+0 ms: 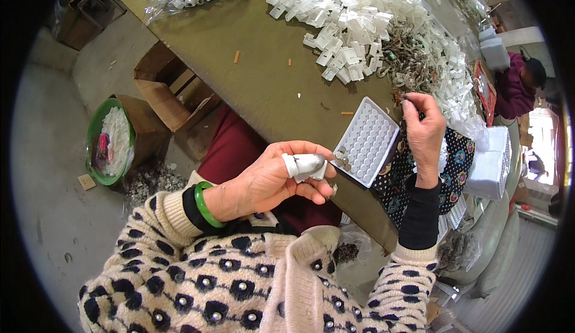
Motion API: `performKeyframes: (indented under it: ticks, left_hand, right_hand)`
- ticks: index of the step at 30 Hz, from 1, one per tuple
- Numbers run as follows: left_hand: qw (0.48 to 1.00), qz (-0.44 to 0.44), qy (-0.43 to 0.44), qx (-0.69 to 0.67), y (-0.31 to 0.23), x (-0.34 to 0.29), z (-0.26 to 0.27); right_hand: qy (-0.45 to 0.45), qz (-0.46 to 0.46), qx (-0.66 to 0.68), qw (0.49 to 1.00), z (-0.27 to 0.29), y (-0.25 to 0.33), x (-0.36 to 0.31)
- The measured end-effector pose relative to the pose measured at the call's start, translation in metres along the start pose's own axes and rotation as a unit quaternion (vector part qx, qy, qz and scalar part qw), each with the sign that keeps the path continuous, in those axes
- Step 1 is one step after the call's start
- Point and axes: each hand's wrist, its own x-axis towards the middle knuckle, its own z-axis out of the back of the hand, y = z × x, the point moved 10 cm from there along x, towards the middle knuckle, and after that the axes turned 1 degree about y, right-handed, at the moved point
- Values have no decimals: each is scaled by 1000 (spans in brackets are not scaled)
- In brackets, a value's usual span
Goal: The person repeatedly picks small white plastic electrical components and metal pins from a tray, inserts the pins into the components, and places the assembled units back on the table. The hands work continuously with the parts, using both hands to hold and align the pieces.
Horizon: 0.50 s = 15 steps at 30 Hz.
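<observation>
My left hand (266, 174), its thumb wrapped in a white covering with a greyed tip, is closed on a small white plastic piece (318, 175), mostly hidden under the thumb. A green bangle (205, 204) circles that wrist. To its right, a white tray (383, 110) with rows of round hollows lies at the table edge, with several small round greyish pieces (342, 160) in its near left corner. My right hand (424, 130) is beyond the tray, thumb and fingertips pinched beside a heap of small dark metal parts (413, 57). Whatever the pinch holds is too small to name.
A big heap of clear-white plastic pieces (344, 18) covers the table's far side. Dark patterned cloth (458, 159) and stacked white trays (488, 165) lie right. Left on the floor stand a cardboard box (159, 87) and a green basin (96, 123). A person (515, 84) sits far right.
</observation>
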Motion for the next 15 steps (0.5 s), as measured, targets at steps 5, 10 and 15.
performKeyframes:
  ticks: [5, 10, 15]
  left_hand:
    - [997, -39, 66, -25, -6, 0, -14]
    - [994, -69, 78, 32, -16, -5, -25]
    - [956, -133, -46, 258, -29, -17, -20]
  right_hand:
    - [10, -73, 370, 926, 10, 16, -24]
    - [48, -122, 365, 922, -16, 60, -96]
    - [-47, 159, 40, 985, -20, 127, -134]
